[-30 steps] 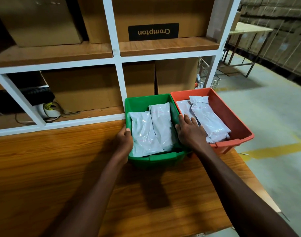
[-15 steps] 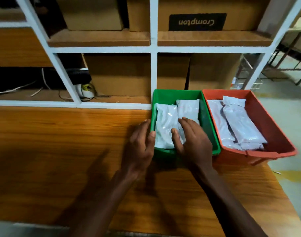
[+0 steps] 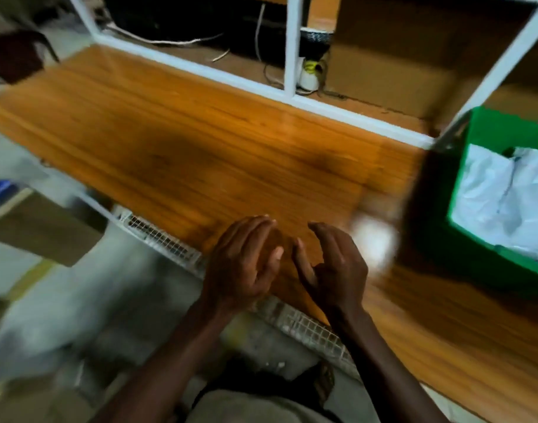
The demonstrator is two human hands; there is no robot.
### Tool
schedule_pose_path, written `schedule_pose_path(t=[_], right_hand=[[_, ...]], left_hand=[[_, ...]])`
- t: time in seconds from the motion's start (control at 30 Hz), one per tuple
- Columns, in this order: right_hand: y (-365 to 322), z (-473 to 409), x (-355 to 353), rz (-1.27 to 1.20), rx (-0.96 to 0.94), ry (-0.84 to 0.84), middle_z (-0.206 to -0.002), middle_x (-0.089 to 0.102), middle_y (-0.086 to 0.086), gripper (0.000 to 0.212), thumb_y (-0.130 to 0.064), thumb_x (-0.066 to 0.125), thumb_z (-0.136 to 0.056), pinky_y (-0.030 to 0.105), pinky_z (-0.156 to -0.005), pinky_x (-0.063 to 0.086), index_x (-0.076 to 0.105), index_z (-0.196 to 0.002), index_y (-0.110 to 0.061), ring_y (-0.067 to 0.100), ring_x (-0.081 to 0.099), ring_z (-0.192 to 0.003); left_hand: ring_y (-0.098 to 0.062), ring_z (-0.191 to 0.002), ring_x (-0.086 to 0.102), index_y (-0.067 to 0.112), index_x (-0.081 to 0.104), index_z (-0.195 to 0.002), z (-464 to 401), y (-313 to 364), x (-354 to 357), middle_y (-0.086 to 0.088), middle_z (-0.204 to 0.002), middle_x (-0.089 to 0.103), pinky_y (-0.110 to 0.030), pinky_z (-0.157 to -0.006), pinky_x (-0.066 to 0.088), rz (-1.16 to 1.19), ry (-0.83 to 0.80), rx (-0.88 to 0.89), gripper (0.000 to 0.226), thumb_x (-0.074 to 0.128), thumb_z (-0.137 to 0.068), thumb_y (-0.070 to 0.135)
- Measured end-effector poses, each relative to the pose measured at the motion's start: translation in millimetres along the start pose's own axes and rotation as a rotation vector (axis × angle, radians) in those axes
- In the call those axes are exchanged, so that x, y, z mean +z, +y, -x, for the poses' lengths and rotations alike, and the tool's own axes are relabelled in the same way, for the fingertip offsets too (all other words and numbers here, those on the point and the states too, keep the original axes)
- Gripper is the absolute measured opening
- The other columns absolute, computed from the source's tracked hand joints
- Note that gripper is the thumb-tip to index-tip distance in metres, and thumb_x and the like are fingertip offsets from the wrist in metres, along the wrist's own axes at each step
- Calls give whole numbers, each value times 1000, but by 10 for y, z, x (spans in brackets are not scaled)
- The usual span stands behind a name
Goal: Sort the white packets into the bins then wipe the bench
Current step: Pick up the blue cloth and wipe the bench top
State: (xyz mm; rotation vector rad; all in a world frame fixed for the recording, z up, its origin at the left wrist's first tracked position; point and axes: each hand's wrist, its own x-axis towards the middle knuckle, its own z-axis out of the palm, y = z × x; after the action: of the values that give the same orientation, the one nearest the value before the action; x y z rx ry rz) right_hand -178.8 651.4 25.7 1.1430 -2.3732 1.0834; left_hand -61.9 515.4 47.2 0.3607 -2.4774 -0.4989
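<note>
**Inspector:** Wooden bench (image 3: 200,141) runs from far left to near right, with a white shelf frame (image 3: 292,47) along its far edge and cables behind it. Head view is blurred throughout.

**Assistant:** Location of the packets?

**Inspector:** White packets (image 3: 500,193) lie crumpled together inside the green bin (image 3: 463,148) at the right edge. No loose packets are visible on the bench; a pale blur sits just right of the hands, unidentifiable.

**Assistant:** Hands?

**Inspector:** Left hand (image 3: 243,264) and right hand (image 3: 332,264) hover side by side over the near edge, fingers loosely curved, holding nothing, well apart from the bin.

**Assistant:** Handling assessment?

**Inspector:** Judged light, soft and pliable, with glossy film likely slippery. Recommend pinching a sealed end or gripping across the middle, without squeezing. Sorting appears done; wiping appears outstanding, and no cloth is visible.
</note>
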Motion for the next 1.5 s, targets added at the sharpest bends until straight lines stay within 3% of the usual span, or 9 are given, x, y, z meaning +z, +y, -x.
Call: schedule_pose_path(t=[0.33, 0.53, 0.7, 0.87, 1.0, 1.13, 1.27, 1.5], right_hand=[[-1263, -368, 1735, -68, -112, -305, -120, 68, 10, 53, -55, 51, -99, 43, -78, 54, 62, -128, -13, 29, 65, -101], [-2118, -852, 2729, -79, -254, -409, -134, 62, 11, 55, -51, 60, -95, 42, -90, 54, 58, -135, -14, 28, 57, -120], [-2777, -1311, 3765, -78, -355, -572, -147, 52, 10, 70, -66, 40, -96, 51, -104, 46, 47, -145, -17, 29, 46, -136], [-3574, -1765, 4859, -128, -491, -601, -144, 53, 11, 62, -58, 50, -96, 47, -110, 40, 48, -141, -14, 29, 46, -134], [-4321, -2035, 5542, -142, -591, -629, -143, 55, 11, 65, -61, 44, -96, 48, -109, 41, 51, -140, -14, 29, 48, -133], [-5023, -2227, 6207, -147, -630, -733, -155, 44, 7, 68, -64, 38, -96, 47, -117, 32, 44, -148, -20, 26, 36, -144], [-5604, -2332, 6892, -132, -665, -800, -159, 38, 4, 67, -61, 42, -98, 39, -119, 21, 40, -151, -21, 24, 30, -148], [-6378, -2353, 8150, -68, -651, -898, -155, 43, 6, 66, -59, 38, -97, 41, -114, 32, 42, -149, -19, 25, 38, -144]], left_hand=[[-25, -134, 45, 9, 50, -140, 567, -1834, -757, -11, -143, 51, -45, -106, 41, -121, 87, -379, 51, 47, -99, 40], [-20, -144, 33, 16, 35, -150, 658, -3015, -1268, -5, -155, 38, -44, -113, 33, -197, 92, -593, 61, 39, -100, 50], [-19, -147, 26, 21, 26, -153, 655, -4067, -1772, -2, -159, 31, -43, -119, 27, -247, 102, -740, 64, 33, -100, 56], [-19, -150, 20, 24, 21, -155, 660, -5115, -2240, -1, -162, 24, -40, -123, 17, -306, 104, -871, 66, 26, -99, 59], [-19, -150, 18, 25, 18, -155, 706, -5815, -2720, -1, -163, 22, -36, -123, 12, -355, 124, -968, 67, 23, -99, 60], [-19, -151, 14, 24, 13, -157, 764, -6478, -3173, -1, -164, 17, -34, -122, 7, -375, 132, -1033, 70, 17, -98, 62], [-22, -150, 20, 19, 21, -156, 876, -7227, -3525, -5, -162, 25, -39, -123, 14, -393, 127, -1070, 72, 16, -98, 62], [-27, -145, 29, 15, 28, -153, 1254, -8596, -3975, -9, -158, 33, -47, -119, 25, -362, 41, -1102, 67, 24, -100, 56]])
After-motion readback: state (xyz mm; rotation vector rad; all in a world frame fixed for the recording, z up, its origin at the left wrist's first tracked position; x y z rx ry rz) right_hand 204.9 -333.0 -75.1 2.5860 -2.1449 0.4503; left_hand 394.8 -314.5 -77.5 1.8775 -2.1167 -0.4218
